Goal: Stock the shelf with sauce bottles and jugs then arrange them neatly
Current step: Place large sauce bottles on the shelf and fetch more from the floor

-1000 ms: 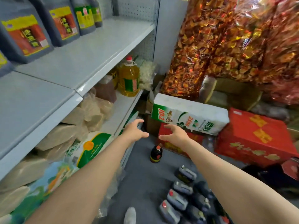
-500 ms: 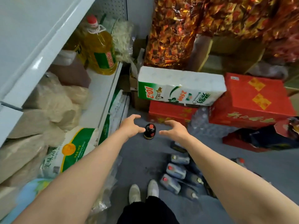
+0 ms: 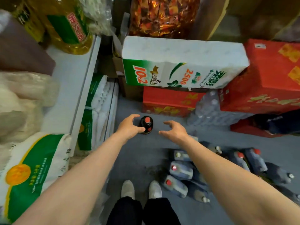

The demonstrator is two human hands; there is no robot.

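A dark sauce bottle (image 3: 146, 125) with a red cap stands upright on the grey floor. My left hand (image 3: 129, 125) is right beside its left side, fingers spread around it; whether they touch the bottle I cannot tell. My right hand (image 3: 174, 129) hovers open to the bottle's right, a short gap away. Several grey sauce jugs (image 3: 180, 170) with red and white caps lie on the floor at lower right. The white shelf (image 3: 71, 88) runs along the left.
On the shelf sit a yellow oil jug (image 3: 65, 26), pale bags and a green-and-white rice sack (image 3: 30, 169). Ahead are a white tissue pack (image 3: 183, 62), red boxes (image 3: 267, 78) and foil-wrapped bags (image 3: 164, 15). My shoes (image 3: 141, 189) stand below.
The view has tilted down from the upper shelf to the floor. Both hands have dropped toward the dark bottle and now flank it, the left one closest.
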